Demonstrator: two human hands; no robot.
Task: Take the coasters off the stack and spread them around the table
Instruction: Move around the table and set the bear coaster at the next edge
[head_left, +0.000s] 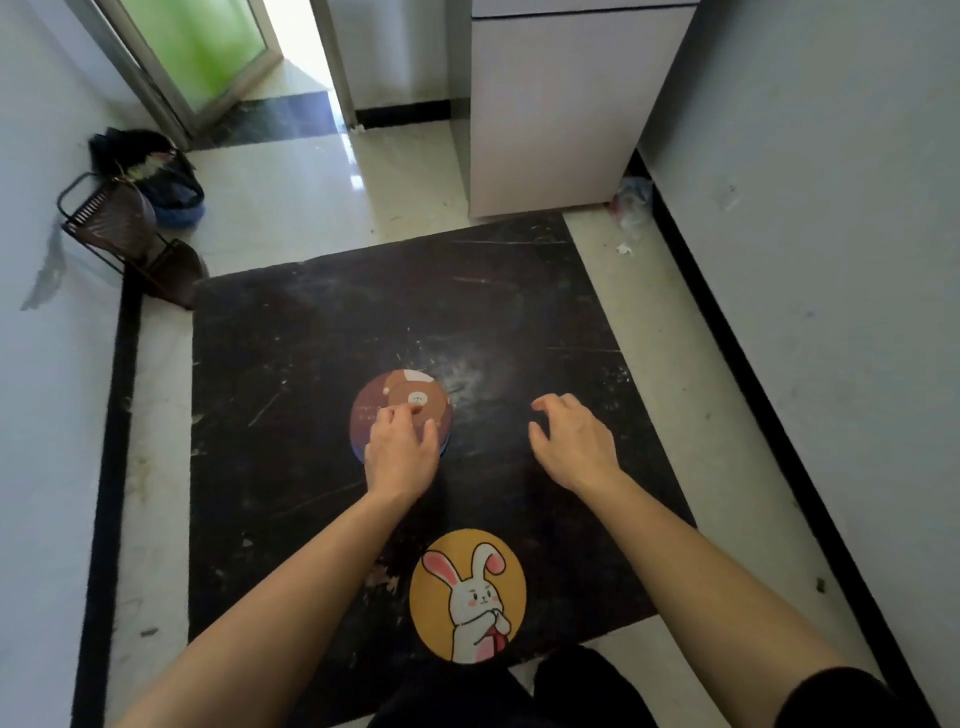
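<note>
I judged the step to be lifting one coaster, best done by peeling only the brown bear coaster (410, 400) at its rim so the stack (356, 448) beneath stayed put. My left hand (400, 454) had fingertips and thumb curled on it. My right hand (571, 441) hung beside, loosely spread and holding nothing. A round yellow rabbit coaster (467, 595) lay flat on the tabletop (291, 364), nearer me than both hands.

Scratched table (311, 338), coaster stack (410, 397), rabbit coaster (467, 595)

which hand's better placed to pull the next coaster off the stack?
Left. The left hand has its fingers on the top coaster; the right hand hovers beside it over the table, fingers loosely spread, holding nothing.
</note>
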